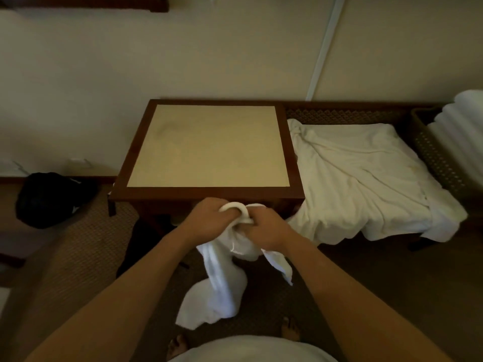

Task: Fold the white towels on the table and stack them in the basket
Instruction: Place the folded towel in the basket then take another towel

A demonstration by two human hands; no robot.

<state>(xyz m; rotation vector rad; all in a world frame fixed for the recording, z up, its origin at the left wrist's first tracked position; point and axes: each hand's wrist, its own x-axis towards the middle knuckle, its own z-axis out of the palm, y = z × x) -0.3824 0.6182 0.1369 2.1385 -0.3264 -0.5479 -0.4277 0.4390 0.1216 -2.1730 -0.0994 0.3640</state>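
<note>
Before table (209,192), left hand (206,216), right hand (264,226), gripping white towel (222,278)

A dim room is seen from above. A cream wall (209,53) fills the upper half, crossed at 1 o'clock by a white conduit strip (322,48). Brown patterned carpet (78,257) covers the floor. A dark wooden frame edge (86,6) is seen at 11 o'clock, a black bag (49,198) at 9 o'clock, and a dark lattice bench back (345,114) at 2 o'clock.
</note>
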